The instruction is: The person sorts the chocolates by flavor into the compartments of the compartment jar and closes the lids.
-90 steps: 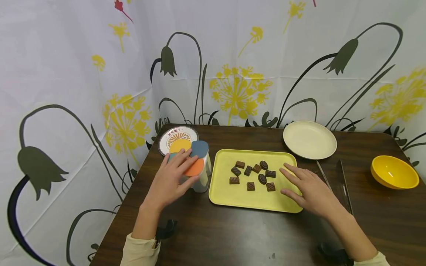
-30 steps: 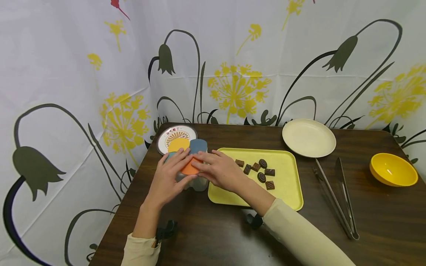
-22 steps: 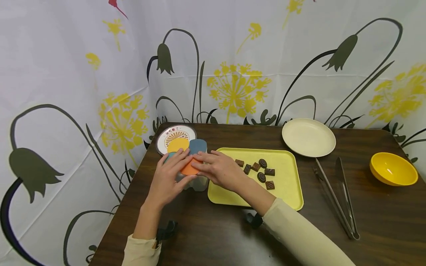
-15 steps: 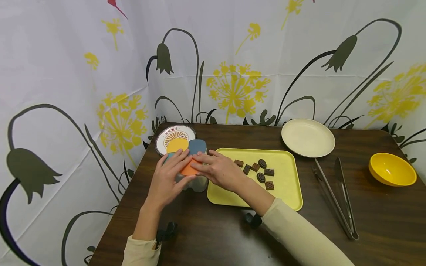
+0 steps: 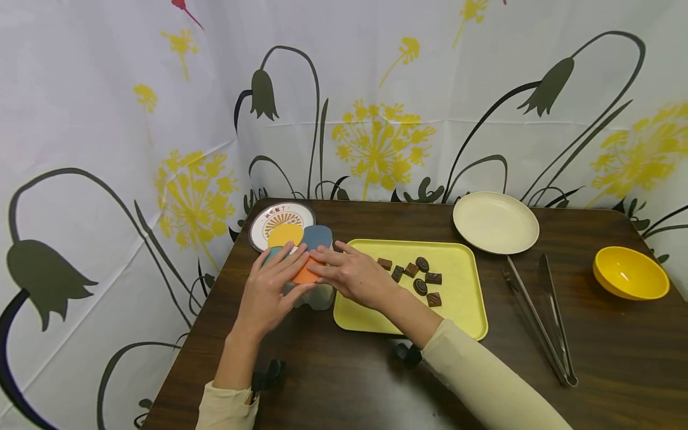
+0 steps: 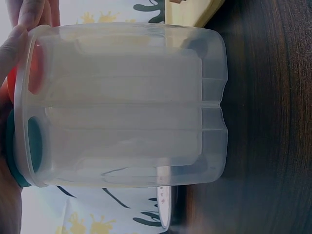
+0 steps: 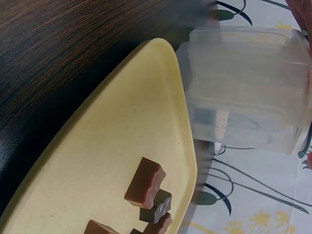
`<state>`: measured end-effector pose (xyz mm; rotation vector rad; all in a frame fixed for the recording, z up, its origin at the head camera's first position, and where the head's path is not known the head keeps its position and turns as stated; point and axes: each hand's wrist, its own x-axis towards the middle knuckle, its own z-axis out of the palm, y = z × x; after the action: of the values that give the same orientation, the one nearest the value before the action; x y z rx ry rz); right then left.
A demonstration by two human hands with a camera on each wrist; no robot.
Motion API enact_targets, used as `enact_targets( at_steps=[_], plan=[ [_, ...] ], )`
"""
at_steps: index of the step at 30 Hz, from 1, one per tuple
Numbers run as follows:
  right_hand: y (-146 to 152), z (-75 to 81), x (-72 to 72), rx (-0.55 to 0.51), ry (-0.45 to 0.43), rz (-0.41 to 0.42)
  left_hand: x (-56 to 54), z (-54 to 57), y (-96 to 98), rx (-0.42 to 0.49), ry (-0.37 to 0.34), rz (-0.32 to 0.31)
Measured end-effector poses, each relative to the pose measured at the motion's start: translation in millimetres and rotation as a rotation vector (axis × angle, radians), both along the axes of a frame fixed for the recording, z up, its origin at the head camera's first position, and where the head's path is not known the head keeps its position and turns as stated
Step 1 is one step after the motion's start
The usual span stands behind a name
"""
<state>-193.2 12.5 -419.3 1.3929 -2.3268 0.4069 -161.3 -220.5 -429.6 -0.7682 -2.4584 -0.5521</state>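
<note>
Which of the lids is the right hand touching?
The orange lid, front right, with the right hand on it. The yellow lid and blue lid sit farther back; the teal lid is partly hidden by the left hand.

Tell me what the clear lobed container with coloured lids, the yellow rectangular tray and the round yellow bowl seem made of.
Clear lobed container: likely plastic, smooth, slightly cloudy; shapes beyond show through its walls.

Yellow rectangular tray: perhaps moulded plastic, satin; soft sheen, rounded corners.

Round yellow bowl: plastic or glazed ceramic, glossy; a bright highlight inside.
</note>
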Motion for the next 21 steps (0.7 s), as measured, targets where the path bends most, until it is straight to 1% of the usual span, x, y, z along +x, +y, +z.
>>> enact_targets(
  at_steps=[7,21],
  plan=[
    [-0.8,-2.1,-1.0,-0.013,0.001,0.01,0.1,0.2,-0.1,-0.01,0.0,0.001],
    [0.7,-4.5,-3.0,-0.025,0.044,0.021,0.6,-1.3,0.7,-0.022,0.027,0.008]
  ],
)
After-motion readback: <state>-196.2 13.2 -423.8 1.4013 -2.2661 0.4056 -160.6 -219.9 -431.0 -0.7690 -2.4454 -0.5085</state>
